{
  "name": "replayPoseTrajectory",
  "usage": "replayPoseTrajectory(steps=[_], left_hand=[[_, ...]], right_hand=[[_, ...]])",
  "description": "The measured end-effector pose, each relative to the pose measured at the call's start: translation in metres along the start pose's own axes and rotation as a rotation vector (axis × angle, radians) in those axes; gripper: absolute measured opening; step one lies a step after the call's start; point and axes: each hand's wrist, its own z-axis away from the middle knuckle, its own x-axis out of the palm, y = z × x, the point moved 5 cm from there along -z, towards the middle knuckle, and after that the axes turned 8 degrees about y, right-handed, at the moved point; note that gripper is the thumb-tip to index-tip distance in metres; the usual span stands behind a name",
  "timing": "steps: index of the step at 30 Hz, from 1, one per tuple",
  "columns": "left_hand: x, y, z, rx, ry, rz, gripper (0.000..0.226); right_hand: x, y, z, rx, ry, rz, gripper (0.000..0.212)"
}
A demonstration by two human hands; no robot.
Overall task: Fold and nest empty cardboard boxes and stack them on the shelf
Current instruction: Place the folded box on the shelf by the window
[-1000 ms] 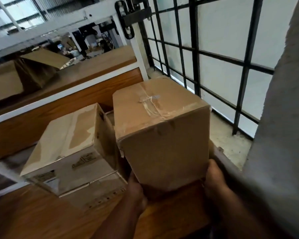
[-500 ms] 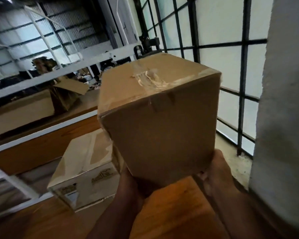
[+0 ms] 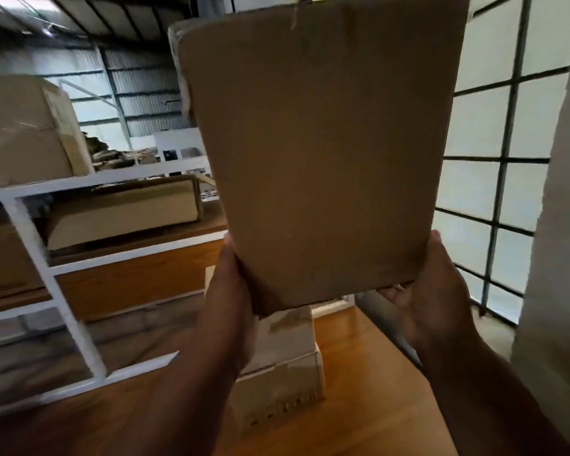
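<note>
Both hands, left (image 3: 231, 284) & right (image 3: 431, 284), clamp the plain brown rectangular cardboard box (image 3: 320, 153) at its bottom corners, raised w/ white-framed wooden shelf (image 3: 129, 278) behind; I'd judge it light, stiff, crushable.

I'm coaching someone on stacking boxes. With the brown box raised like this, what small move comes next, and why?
Probably keep lifting the brown box slightly and ease it forward. The left hand and right hand grip only its bottom corners, it hangs clear above the pale box on the wooden shelf, and its destination is not in view.
</note>
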Motion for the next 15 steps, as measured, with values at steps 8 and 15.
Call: replayPoseTrajectory(steps=[8,15], left_hand=[[-0.23,0.054,0.062,0.13,0.145,-0.033,0.06],[-0.401,0.036,0.115,-0.023,0.395,0.107,0.041]], right_hand=[[0.106,0.116,0.182,-0.016,-0.1,0.032,0.03],[0.143,0.25,0.281,0.18,-0.176,0.177,0.038]])
